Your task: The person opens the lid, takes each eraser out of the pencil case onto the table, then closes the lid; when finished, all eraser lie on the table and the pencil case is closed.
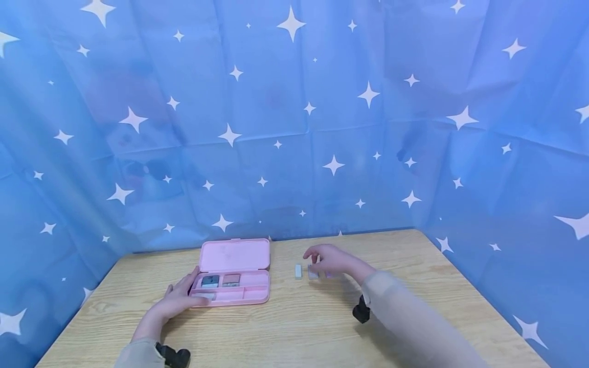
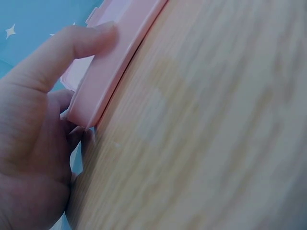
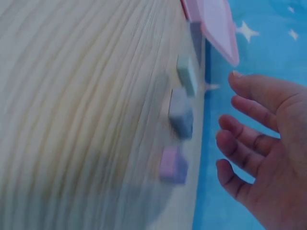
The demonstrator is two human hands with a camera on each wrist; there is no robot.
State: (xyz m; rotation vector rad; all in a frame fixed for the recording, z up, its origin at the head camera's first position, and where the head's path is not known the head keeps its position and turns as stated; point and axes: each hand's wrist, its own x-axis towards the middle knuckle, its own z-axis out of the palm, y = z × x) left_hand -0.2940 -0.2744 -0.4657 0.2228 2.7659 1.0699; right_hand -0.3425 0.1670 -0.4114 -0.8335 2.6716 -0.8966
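Note:
A pink pencil case (image 1: 255, 295) lies with its lid (image 1: 235, 255) swung back. My left hand (image 1: 177, 301) holds its left end, the thumb against the front wall (image 2: 103, 67) and the other fingers around the side, partly hidden. Inside are a dark block (image 1: 210, 280), a pinkish block (image 1: 231, 279) and a pale piece (image 1: 206, 296) in the front row. Over the table to the right, my right hand (image 1: 329, 259) hovers with loosely bent, spread fingers, holding nothing. Below it stand a pale green block (image 3: 187, 75), a grey-blue block (image 3: 180, 113) and a lilac block (image 3: 172, 165).
A light wood table (image 1: 285, 335) carries everything. Blue cloth (image 1: 294, 179) with white stars hangs behind it and along both sides. Each wrist wears a black camera mount, one on the left (image 1: 174, 355) and one on the right (image 1: 361, 309).

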